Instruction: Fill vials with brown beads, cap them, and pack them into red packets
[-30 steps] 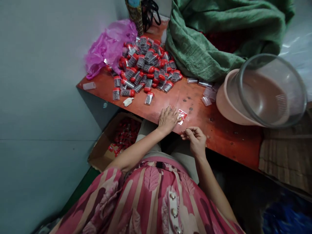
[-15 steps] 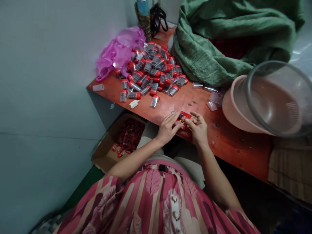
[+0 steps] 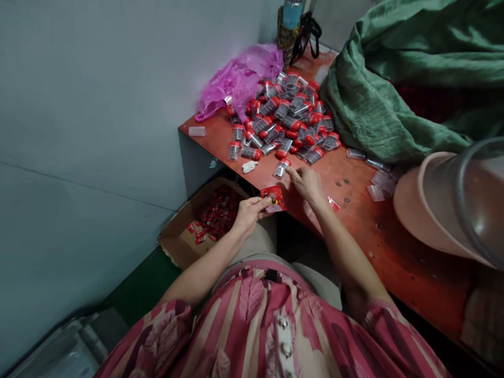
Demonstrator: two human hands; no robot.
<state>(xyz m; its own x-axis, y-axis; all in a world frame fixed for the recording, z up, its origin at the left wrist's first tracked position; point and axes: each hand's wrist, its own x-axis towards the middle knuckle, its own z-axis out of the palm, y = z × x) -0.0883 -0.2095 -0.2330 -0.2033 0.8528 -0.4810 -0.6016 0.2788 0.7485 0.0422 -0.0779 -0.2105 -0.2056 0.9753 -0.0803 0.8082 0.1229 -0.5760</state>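
Note:
My left hand pinches a small red printed card with a yellow and black picture, just off the table's front edge. My right hand reaches over the table with its index finger stretched out. That fingertip is at the side of a small clear container with a red cap, lying nearest to me; whether it touches is hard to tell. Behind it lies a heap of similar red-capped containers, with dark contents. Beside my right wrist, a small red and white piece rests on the tabletop.
A cardboard box of red packed items stands below the red table. A pink plastic bag and white scrap lie left. Right are clear empty tubes, a green cloth sack and a pink basin.
My right hand has let go of the card and moved forward to the nearest red-capped container. My left hand keeps the card. The view has swung left, and a red and white piece now shows.

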